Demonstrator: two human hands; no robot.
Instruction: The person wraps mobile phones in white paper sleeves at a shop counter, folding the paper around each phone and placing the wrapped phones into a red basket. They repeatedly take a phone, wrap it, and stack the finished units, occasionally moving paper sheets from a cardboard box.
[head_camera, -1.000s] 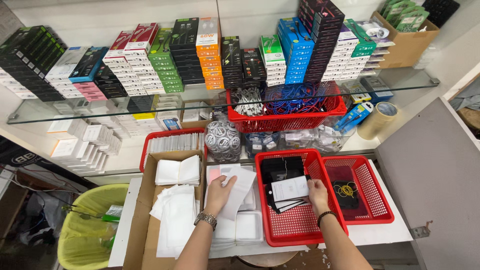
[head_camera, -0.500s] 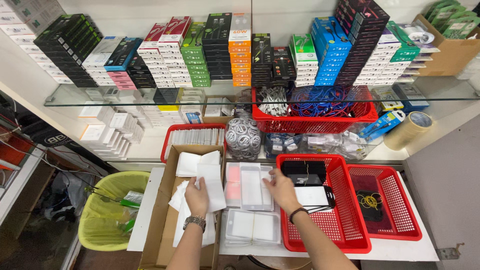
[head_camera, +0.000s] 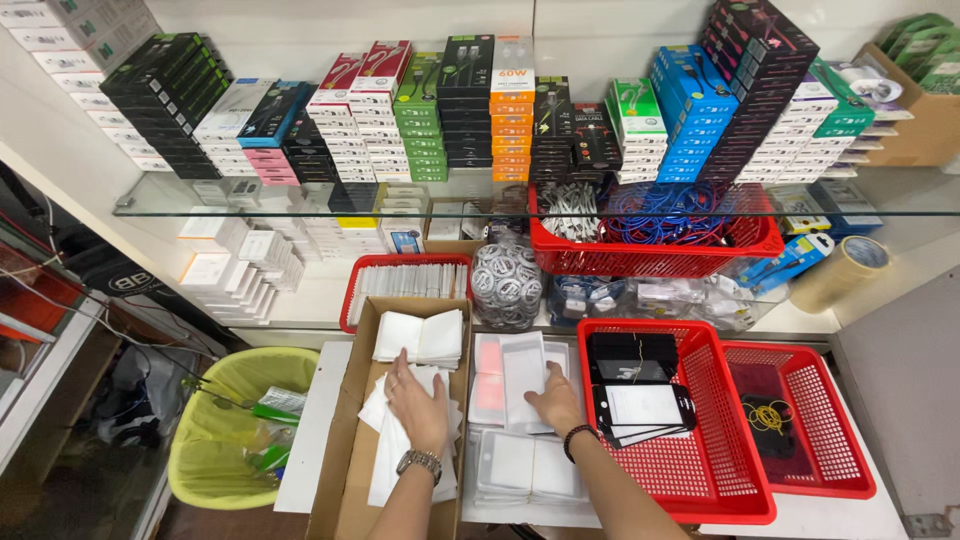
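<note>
White sleeves (head_camera: 400, 440) in cardboard box (head_camera: 352, 470): left hand (head_camera: 418, 402) flat, open | right hand (head_camera: 556, 402) fingers spread on clear tray (head_camera: 524, 375), holding nothing | lift one only

wall: plain white wall (head_camera: 600, 20) behind the stock | shelf: clear glass shelf (head_camera: 250, 200) along it, stacked with small boxes | counter: white counter (head_camera: 310, 430) below | floor: dim at lower left, round yellow-green plastic bin (head_camera: 200, 470) beside the counter | light: bright, even, indoor
</note>
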